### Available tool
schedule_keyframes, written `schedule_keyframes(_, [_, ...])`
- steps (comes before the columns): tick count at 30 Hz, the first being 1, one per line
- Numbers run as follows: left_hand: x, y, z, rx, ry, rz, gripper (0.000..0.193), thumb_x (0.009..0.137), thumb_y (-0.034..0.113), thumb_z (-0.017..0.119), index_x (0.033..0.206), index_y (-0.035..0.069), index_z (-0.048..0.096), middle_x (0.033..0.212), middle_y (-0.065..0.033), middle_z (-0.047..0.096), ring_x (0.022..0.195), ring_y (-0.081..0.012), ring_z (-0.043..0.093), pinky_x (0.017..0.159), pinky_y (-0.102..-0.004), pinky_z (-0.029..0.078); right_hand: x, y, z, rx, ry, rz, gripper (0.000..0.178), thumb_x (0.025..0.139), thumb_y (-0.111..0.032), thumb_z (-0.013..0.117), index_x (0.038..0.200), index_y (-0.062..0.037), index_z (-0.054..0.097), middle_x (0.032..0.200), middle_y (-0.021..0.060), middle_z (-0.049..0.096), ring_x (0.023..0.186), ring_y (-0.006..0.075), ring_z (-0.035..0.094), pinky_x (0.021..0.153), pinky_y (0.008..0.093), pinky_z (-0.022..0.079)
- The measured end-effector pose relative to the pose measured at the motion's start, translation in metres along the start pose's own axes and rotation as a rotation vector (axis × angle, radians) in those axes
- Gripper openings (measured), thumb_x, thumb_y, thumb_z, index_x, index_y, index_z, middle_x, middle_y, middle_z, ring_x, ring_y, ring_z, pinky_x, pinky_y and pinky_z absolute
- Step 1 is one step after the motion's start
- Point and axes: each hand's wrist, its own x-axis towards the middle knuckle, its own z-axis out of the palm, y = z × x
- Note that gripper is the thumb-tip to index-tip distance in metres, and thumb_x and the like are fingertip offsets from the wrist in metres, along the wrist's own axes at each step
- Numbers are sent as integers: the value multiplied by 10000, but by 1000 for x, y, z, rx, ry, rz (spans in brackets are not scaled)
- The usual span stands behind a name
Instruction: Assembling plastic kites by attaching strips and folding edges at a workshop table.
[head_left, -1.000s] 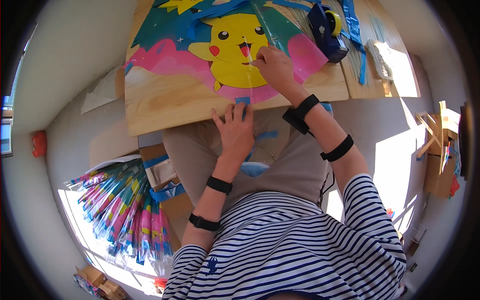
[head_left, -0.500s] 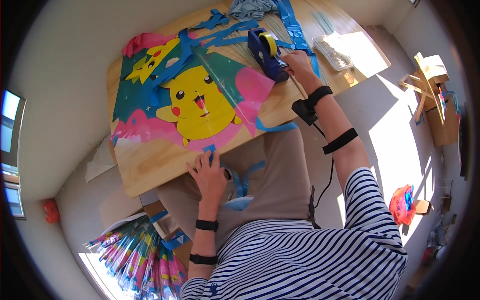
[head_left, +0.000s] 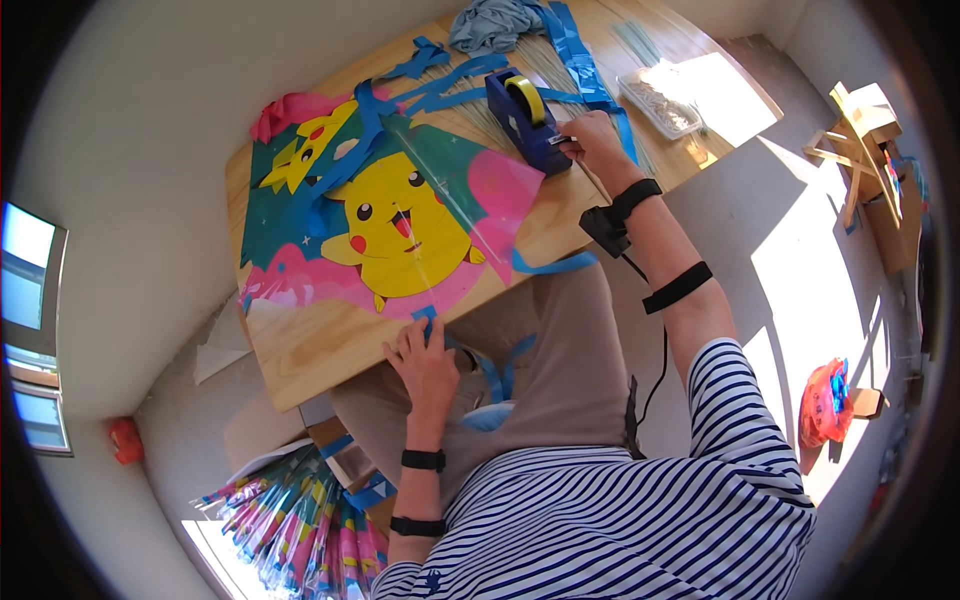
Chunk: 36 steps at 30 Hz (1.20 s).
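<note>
Away from the yellow figure, where it works 1 second ago, the right hand (head_left: 593, 142) is now up at the cutting end of the navy tape dispenser (head_left: 540, 150); compared with half a second ago, it is at much the same spot. The left hand (head_left: 425, 370) stays at the lower tip of the printed sheet (head_left: 400, 225) in all 3 views, and only the camera's angle makes the desk (head_left: 300, 350) look turned.

Right fingers are bent inward at the dispenser's front, with a small glint beside them; I cannot tell whether they grip tape. Left fingers are spread, their tips at the blue tab (head_left: 425, 315) by the desk's near edge; the thumb is mostly hidden, so pressing or pinching cannot be told apart. The sheet lies face up on the desk, its right corner just beside the dispenser, with blue strips (head_left: 372, 110) across its upper left part.

Taking tape seems to be the step in hand. Done well, it calls for a short, even pull, then a crisp downward tear over the cutter, holding the piece by its end so the sticky side stays clean. Light pressure from the left hand should keep the tab lined up, and loose strips are best kept clear.
</note>
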Motion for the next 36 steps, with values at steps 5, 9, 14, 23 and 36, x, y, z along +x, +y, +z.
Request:
schedule_keyframes(5, [-3,1,2,-4,2,4,602,741,116,783,1319,106,615,1321,-108,517,1293,-339,439,1117,-680,243,-10,21,-17,148,-131,-88,135,897,-90,680,890,40,645,871,109,662,825,235,694,775,345,572])
schedule_keyframes(9, [-2,0,2,-8,-8,1,609,739,113,783,1324,104,612,1326,-106,517,1298,-340,436,1117,-680,243,-20,38,-16,77,-130,-116,149,926,-112,653,924,37,645,895,110,673,927,245,712,831,354,567])
schedule_keyframes(14, [-2,0,3,-21,-8,-1,614,739,112,782,1328,104,609,1333,-104,513,1303,-341,431,1118,-682,241,-28,52,-18,241,-166,-9,170,946,-154,653,988,5,610,958,124,674,967,287,713,885,426,570])
schedule_keyframes(23, [-3,0,2,-25,-11,-7,616,736,116,784,1327,105,610,1338,-109,512,1311,-342,425,1126,-671,238,-44,68,-4,796,-51,307,184,921,-182,707,1023,-56,621,941,101,598,913,296,694,876,515,566])
schedule_keyframes(36, [-3,-1,5,-12,5,0,611,741,116,779,1326,101,604,1338,-104,506,1308,-337,423,1113,-678,248,-33,78,-3,628,-107,-36,53,944,1,578,992,24,584,1035,205,678,1035,382,697,928,440,563])
